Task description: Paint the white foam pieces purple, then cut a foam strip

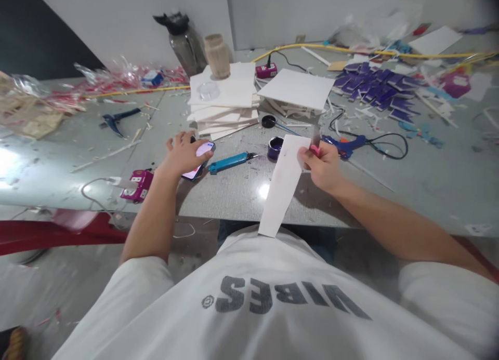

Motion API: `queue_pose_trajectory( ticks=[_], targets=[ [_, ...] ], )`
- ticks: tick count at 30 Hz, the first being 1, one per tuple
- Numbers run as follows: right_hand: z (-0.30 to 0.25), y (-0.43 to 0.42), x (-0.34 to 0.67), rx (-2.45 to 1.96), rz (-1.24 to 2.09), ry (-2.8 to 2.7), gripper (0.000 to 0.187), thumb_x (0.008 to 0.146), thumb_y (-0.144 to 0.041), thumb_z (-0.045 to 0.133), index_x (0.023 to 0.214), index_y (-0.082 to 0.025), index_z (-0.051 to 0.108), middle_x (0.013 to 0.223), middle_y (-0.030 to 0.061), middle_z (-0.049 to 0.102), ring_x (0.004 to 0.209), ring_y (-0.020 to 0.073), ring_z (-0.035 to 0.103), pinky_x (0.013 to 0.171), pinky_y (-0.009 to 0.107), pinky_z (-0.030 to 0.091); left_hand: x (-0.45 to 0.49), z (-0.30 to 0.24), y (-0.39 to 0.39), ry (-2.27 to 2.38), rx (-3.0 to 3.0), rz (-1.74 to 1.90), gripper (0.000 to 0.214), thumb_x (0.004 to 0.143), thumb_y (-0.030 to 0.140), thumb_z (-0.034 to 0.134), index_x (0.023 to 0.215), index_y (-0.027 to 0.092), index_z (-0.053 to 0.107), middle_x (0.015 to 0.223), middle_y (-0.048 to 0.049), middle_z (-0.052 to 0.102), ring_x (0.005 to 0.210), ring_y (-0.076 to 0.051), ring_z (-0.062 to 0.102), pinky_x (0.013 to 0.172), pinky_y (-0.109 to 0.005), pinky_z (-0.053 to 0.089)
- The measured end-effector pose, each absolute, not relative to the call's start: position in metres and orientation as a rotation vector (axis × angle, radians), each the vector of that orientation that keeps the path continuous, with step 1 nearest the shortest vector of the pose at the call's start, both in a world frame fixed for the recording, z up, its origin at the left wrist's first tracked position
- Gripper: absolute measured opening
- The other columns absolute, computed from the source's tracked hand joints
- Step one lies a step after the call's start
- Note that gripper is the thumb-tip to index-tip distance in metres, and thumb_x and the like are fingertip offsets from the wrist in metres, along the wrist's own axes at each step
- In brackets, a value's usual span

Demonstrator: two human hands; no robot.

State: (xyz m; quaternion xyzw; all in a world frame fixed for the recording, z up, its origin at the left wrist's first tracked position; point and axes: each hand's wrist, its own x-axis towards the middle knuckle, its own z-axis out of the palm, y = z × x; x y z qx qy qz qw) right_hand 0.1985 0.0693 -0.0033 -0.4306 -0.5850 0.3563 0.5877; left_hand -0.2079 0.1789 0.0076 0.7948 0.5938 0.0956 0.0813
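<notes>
My left hand [185, 155] rests on a phone [200, 160] with a lit screen on the grey table [234, 188], fingers spread over it. My right hand [323, 165] is closed around a pink-handled tool [315, 150] and pinches the top of a long white strip of board [283, 186] that hangs over the table's near edge towards my shirt. A blue utility knife [230, 162] lies between my hands. A small dark purple paint pot [275, 147] stands just beyond the strip.
A stack of white foam boards [224, 97] and a second white sheet [298, 87] lie behind. A blue glue gun [346, 144] with black cord, purple cut pieces [374, 87], a water bottle [186, 40], a beige jar [217, 55] and pink power adapters [136, 185] are scattered about.
</notes>
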Motion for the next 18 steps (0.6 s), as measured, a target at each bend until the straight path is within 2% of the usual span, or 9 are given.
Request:
queue_pose_trajectory(
  ticks=[2, 4, 6, 7, 9, 11, 14, 18],
  targets=[
    [-0.003, 0.069, 0.200, -1.007, 0.819, -1.369, 0.080, 0.086, -0.091, 0.080, 0.063, -0.025, 0.040, 0.053, -0.0075, 0.028, 0.049, 0.0083, 0.027, 0.049, 0.030, 0.021, -0.212, 0.012, 0.174, 1.761, 2.372, 0.302, 0.056, 0.099, 0.068, 0.065, 0.137, 0.030, 0.083, 0.183, -0.0185, 0.049, 0.173, -0.059, 0.026, 0.133, -0.088, 0.013],
    [-0.003, 0.069, 0.202, -1.017, 0.814, -1.373, 0.080, 0.086, -0.090, 0.080, 0.063, -0.026, 0.039, 0.053, -0.0072, 0.029, 0.050, 0.0089, 0.028, 0.049, 0.029, 0.021, -0.210, 0.018, 0.164, 1.715, 2.343, 0.444, 0.041, 0.094, 0.062, 0.076, 0.116, 0.029, 0.085, 0.171, -0.0192, 0.060, 0.170, -0.058, 0.033, 0.134, -0.085, 0.016],
    [-0.005, 0.069, 0.204, -1.035, 0.807, -1.379, 0.081, 0.087, -0.090, 0.080, 0.064, -0.026, 0.037, 0.054, -0.0067, 0.031, 0.051, 0.0096, 0.029, 0.049, 0.029, 0.023, -0.194, 0.024, 0.149, 1.632, 2.245, 0.777, 0.029, 0.088, 0.054, 0.086, 0.097, 0.027, 0.079, 0.147, -0.0179, 0.074, 0.155, -0.052, 0.053, 0.134, -0.079, 0.027],
    [-0.005, 0.069, 0.205, -1.045, 0.803, -1.386, 0.081, 0.087, -0.090, 0.080, 0.064, -0.026, 0.036, 0.054, -0.0063, 0.033, 0.052, 0.0098, 0.030, 0.049, 0.030, 0.024, -0.178, 0.026, 0.140, 1.563, 2.148, 0.996, 0.027, 0.091, 0.052, 0.085, 0.095, 0.027, 0.076, 0.134, -0.0152, 0.078, 0.142, -0.045, 0.063, 0.132, -0.072, 0.036],
    [-0.007, 0.068, 0.207, -1.064, 0.778, -1.401, 0.080, 0.088, -0.090, 0.079, 0.063, -0.026, 0.037, 0.055, -0.0051, 0.036, 0.052, 0.0104, 0.031, 0.050, 0.031, 0.026, -0.133, 0.028, 0.120, 1.349, 1.926, 1.254, 0.027, 0.102, 0.053, 0.077, 0.103, 0.026, 0.073, 0.112, -0.0092, 0.080, 0.116, -0.031, 0.073, 0.117, -0.053, 0.055],
    [-0.009, 0.067, 0.208, -1.078, 0.742, -1.405, 0.079, 0.090, -0.089, 0.077, 0.063, -0.026, 0.039, 0.055, -0.0041, 0.039, 0.052, 0.0111, 0.032, 0.051, 0.032, 0.027, -0.078, 0.027, 0.104, 1.024, 1.731, 1.213, 0.035, 0.103, 0.056, 0.077, 0.119, 0.025, 0.070, 0.111, -0.0072, 0.080, 0.100, -0.024, 0.076, 0.094, -0.039, 0.062],
    [-0.010, 0.067, 0.211, -1.088, 0.695, -1.419, 0.077, 0.090, -0.090, 0.075, 0.064, -0.025, 0.044, 0.058, -0.0030, 0.041, 0.053, 0.0121, 0.034, 0.052, 0.033, 0.029, -0.006, 0.021, 0.093, 0.712, 1.482, 0.983, 0.058, 0.097, 0.067, 0.085, 0.129, 0.025, 0.061, 0.096, -0.0028, 0.079, 0.076, -0.018, 0.073, 0.068, -0.030, 0.055],
    [-0.011, 0.065, 0.214, -1.104, 0.692, -1.480, 0.072, 0.094, -0.089, 0.073, 0.070, -0.025, 0.051, 0.062, -0.0025, 0.041, 0.056, 0.0133, 0.035, 0.053, 0.034, 0.030, 0.031, 0.004, 0.094, 0.590, 1.315, 0.896, 0.069, 0.087, 0.075, 0.092, 0.121, 0.027, 0.055, 0.079, 0.0048, 0.074, 0.060, -0.015, 0.069, 0.056, -0.026, 0.049]
  ],
)
